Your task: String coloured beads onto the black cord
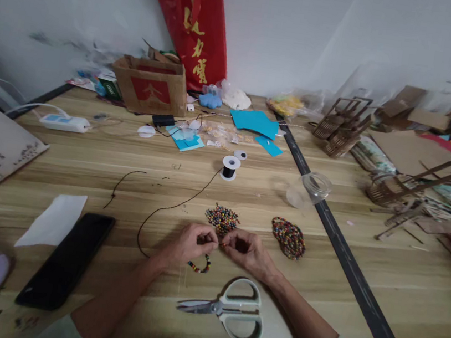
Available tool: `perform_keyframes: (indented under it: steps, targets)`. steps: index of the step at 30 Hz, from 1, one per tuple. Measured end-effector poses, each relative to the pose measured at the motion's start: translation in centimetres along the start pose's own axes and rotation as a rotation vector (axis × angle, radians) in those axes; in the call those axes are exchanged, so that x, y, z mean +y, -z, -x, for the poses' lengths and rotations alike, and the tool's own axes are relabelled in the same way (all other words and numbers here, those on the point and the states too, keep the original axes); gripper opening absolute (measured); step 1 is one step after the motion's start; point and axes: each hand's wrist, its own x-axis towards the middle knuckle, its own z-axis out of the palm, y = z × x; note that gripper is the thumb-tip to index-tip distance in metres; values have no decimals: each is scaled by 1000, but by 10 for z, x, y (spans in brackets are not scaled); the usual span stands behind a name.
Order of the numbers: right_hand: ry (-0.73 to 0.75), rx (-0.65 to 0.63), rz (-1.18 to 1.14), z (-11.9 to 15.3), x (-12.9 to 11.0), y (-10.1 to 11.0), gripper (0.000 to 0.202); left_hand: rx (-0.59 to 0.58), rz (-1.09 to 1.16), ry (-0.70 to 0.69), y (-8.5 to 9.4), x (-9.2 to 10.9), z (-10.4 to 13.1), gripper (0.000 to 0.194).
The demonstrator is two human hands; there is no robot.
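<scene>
My left hand [194, 243] is closed in a pinch, and a short string of colourful beads [200, 268] hangs just below its fingers. Close beside it, my right hand [248, 251] pinches a tiny reddish bead at its fingertips. A pile of loose multicoloured beads [222, 218] lies right beyond both hands. Black cord runs from a white spool [229, 168] toward my left wrist. A coiled bead strand [288, 237] rests to the right of my right hand. Scissors [223, 307] with pale handles lie nearer to me, blades pointing left.
At left lie a black phone [66, 260], white paper [52, 221] and a cut cord [122, 183]. A clear round container [316, 186] sits near the dark table strip [348, 248]. Small woven baskets [390, 188] stand right; a paper bag [153, 89] stands at the back.
</scene>
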Motion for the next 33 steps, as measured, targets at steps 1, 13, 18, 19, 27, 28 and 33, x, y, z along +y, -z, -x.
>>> perform_keyframes:
  steps: [1,13,18,19,27,28,33]
  targets:
    - [3,1,-3,0,0,0,17,4,-3,-1,0,0,0,7]
    - [0,7,-21,0,2,-2,19,-9,-2,-3,0,-4,0,8]
    - [2,-12,-6,0,0,-1,18,-8,-12,-3,0,-3,0,7]
    - [5,-9,-8,0,0,-1,19,-9,-11,-3,0,-2,0,7]
    - [3,-11,7,-1,0,-1,20,-5,-27,7,-1,-1,0,7]
    - [7,-14,10,-1,0,-1,19,-3,-27,6,-1,-1,0,7]
    - [16,-13,-1,-1,0,-2,18,-12,-29,-10,0,-3,-1,8]
